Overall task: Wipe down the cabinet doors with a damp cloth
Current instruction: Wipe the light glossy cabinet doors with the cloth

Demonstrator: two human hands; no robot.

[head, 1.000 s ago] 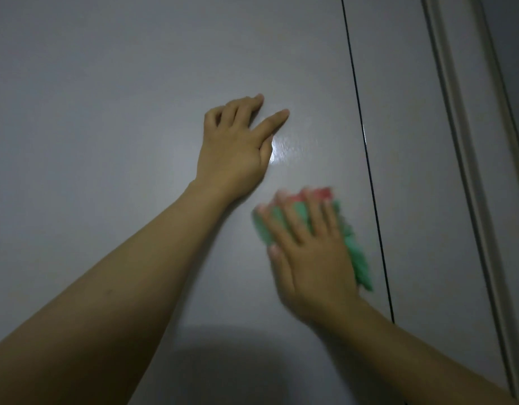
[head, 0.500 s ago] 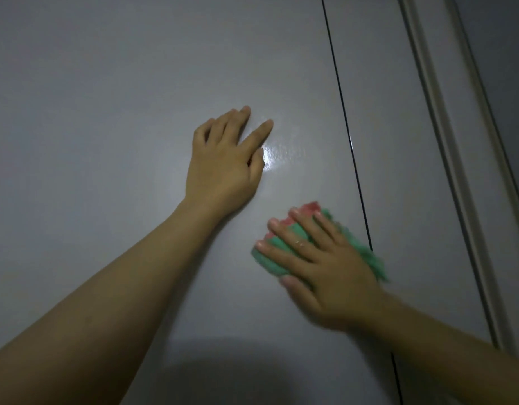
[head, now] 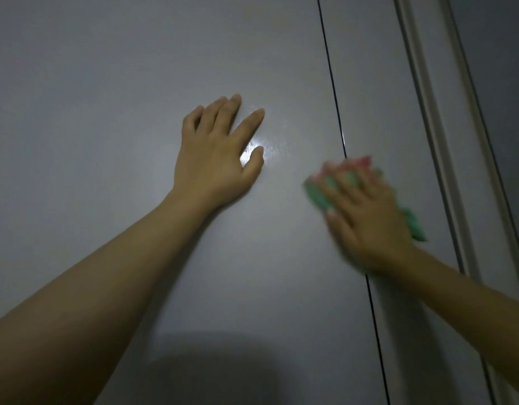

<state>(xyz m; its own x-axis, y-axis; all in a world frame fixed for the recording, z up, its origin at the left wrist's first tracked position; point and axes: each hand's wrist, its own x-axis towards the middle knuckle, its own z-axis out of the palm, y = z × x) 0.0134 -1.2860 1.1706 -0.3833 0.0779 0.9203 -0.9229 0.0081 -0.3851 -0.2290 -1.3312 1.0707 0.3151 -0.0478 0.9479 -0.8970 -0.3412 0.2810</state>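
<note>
Flat and open, the left hand [head: 216, 159] pressed on the big left cabinet door [head: 106, 112], likely to steady the person. Further right, the right hand [head: 366, 217] pushed its spread fingers down on the green cloth [head: 318, 194], rubbing over the dark gap [head: 332, 92] between doors.

A pale moulded trim strip [head: 436, 171] ran upward along the right side of the view, leaning left toward the top. Beyond it, at the far right edge, lay a darker grey wall surface [head: 503, 83]. A soft dark shadow [head: 211, 372] spread across the bottom.
</note>
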